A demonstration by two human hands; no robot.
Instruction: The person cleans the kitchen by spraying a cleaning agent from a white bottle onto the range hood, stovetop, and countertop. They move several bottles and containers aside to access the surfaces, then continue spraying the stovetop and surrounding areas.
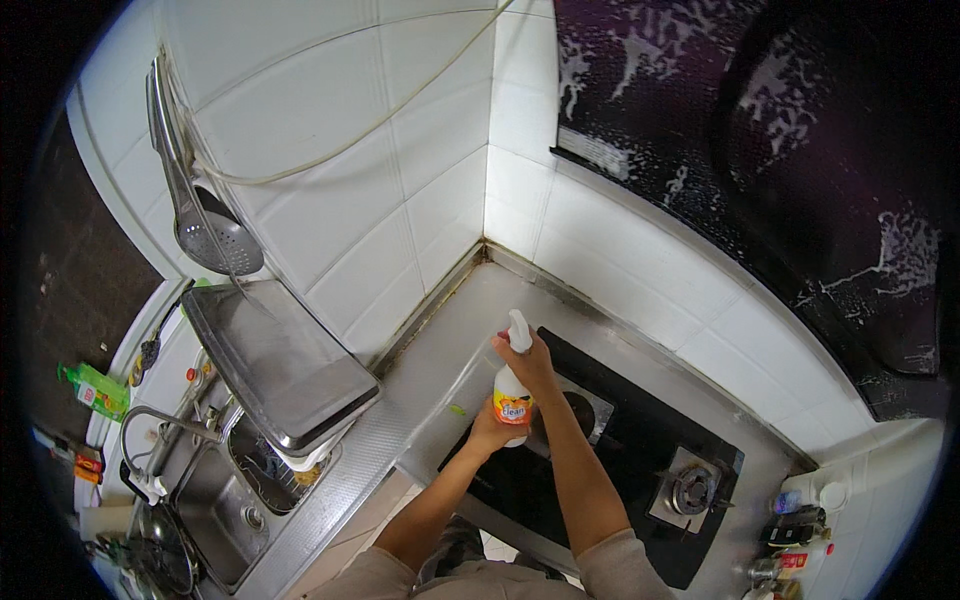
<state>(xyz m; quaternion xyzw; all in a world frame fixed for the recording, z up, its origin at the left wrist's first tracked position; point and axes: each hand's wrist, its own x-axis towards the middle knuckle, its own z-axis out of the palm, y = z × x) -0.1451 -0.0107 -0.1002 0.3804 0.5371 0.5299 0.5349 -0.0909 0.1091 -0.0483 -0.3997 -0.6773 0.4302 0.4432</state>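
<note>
Both my hands are on a white spray bottle (pixel 511 382) with an orange and yellow label, held upright above the edge of the black gas hob. My left hand (pixel 491 429) wraps around its lower body. Higher up, my right hand (pixel 534 361) grips the neck, just below the white trigger head. Beneath my forearms lies the black glass gas hob (pixel 517 487). One burner (pixel 691 491) shows at its right side; the other burner (pixel 577 417) is partly covered by my right arm. White foam (pixel 784 97) streaks the dark range hood (pixel 690 112) at the upper right.
A metal tray (pixel 285 360) leans over the double sink (pixel 217 510) at left. A skimmer (pixel 217 236) hangs on the tiled wall, near a loose pale cable (pixel 360 139). A green bottle (pixel 97 391) stands behind the faucet (pixel 165 416). Several containers (pixel 795 532) line the right end.
</note>
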